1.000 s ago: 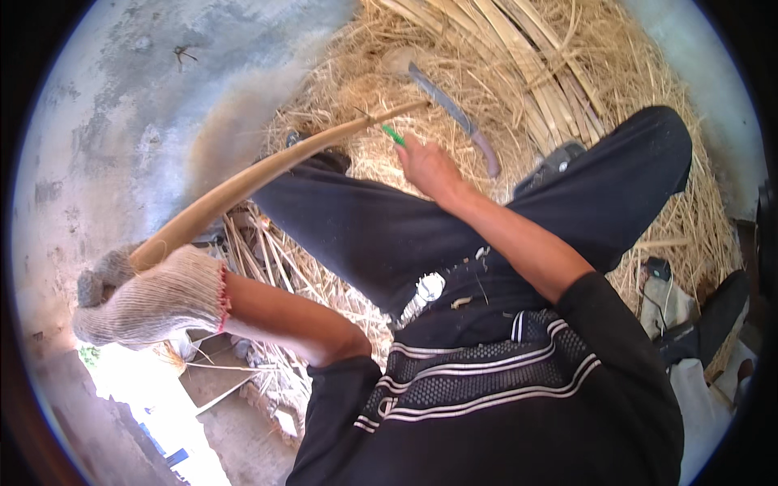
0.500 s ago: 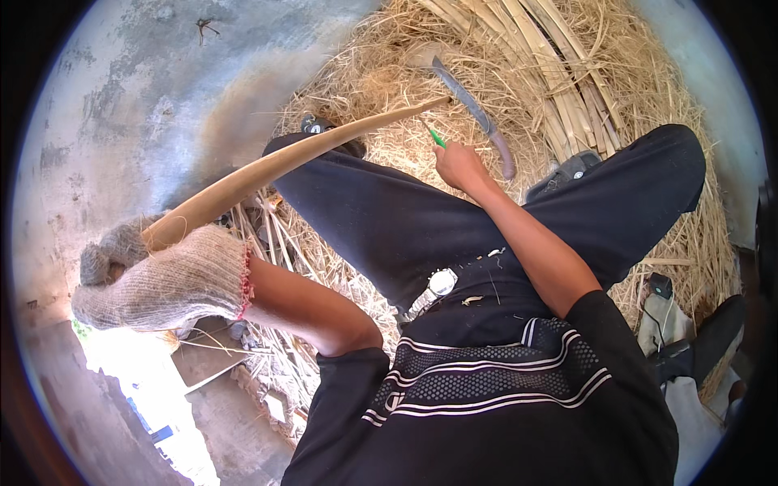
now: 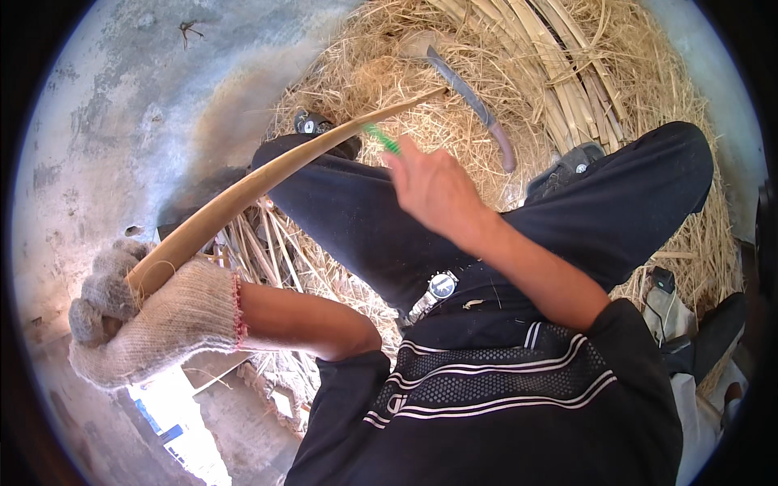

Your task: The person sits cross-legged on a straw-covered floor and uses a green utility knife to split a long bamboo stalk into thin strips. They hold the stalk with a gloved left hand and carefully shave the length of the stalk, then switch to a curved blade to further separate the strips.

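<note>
My left hand [image 3: 142, 312], in a grey knit glove, is closed round the thick near end of a long bamboo strip [image 3: 235, 197]. The strip slants up and to the right across my left leg and narrows to a thin tip above the shavings. My bare right hand [image 3: 438, 190] is closed on a slim green-handled tool [image 3: 382, 138], blurred by motion; its working end is hard to make out against the strip's upper part. A machete [image 3: 463, 93] with a brown handle lies on the shavings beyond my right hand, near the strip's tip.
Straw-like shavings [image 3: 356, 69] cover the floor. A bundle of split bamboo strips [image 3: 567, 81] lies at the far right. A wristwatch [image 3: 442, 285] rests on my lap. A stained wall [image 3: 130, 105] rises at the left. Dark shoes [image 3: 312, 123] show beyond my legs.
My right hand has moved left and nearer with the green-handled tool, from the strip's tip to its upper part. My left hand has dropped slightly, still gripping the strip.
</note>
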The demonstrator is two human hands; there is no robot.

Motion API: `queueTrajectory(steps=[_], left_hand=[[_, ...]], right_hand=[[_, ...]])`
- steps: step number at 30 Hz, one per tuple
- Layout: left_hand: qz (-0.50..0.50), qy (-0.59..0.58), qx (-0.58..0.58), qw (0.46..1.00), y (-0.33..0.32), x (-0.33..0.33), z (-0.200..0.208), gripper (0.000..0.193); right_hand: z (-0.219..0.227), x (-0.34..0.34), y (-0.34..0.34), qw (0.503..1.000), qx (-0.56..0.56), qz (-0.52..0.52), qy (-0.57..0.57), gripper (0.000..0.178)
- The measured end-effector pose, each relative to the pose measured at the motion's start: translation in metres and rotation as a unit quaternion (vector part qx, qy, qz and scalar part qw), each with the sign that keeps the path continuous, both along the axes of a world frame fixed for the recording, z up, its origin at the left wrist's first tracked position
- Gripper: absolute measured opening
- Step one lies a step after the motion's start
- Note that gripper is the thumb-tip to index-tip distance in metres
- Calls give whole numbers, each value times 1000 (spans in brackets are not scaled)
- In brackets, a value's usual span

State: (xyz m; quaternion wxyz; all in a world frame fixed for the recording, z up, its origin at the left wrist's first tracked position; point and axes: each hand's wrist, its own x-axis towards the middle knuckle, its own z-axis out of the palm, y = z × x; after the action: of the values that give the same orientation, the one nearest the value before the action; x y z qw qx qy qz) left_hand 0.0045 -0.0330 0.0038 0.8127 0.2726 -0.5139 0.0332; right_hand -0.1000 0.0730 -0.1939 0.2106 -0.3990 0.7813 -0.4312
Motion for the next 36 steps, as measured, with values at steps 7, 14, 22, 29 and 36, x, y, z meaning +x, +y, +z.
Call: queueTrajectory(steps=[7,14,22,29,36], left_hand=[[-33,32,1,999,6,0,1,21],[-176,150,49,972,-23,14,12,31],[-145,95,79,982,-3,0,7,37],[-131,131,82,979,2,1,12,35],[-127,155,98,975,-3,9,7,28]], right_hand=[[14,1,2,998,-24,59,15,31],[0,6,-19,998,-23,40,41,31],[-55,-19,-10,999,-8,7,42,31],[-13,3,-11,996,-63,52,36,35],[-20,-11,-21,998,23,42,27,35]])
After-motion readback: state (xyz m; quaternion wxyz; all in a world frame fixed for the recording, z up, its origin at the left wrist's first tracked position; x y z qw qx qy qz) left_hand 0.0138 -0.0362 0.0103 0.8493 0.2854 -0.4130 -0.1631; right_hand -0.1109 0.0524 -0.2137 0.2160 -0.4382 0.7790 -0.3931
